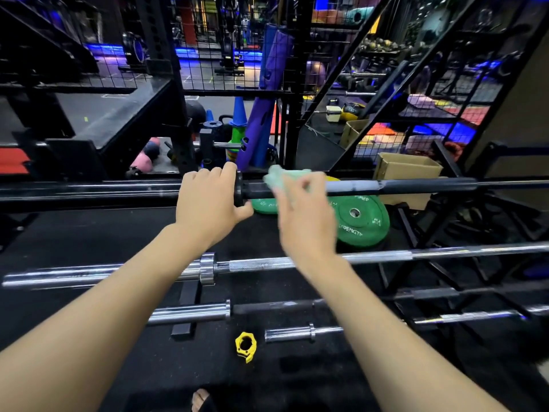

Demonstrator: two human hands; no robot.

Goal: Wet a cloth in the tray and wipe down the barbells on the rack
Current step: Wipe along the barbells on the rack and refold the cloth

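- Head view: the left hand (208,200) curls over the top black barbell (430,185) just left of its collar, fingers wrapped on the bar.
- Right hand (303,215), blurred, grips a pale green cloth (285,175) pressed against that same bar, just right of the collar.
- Lower on the rack, a chrome barbell (386,255) runs across beneath both forearms; shorter bars lie below it.
- Green weight plates (362,224) lie behind the top bar; a yellow collar clip (245,345) sits on the black floor.
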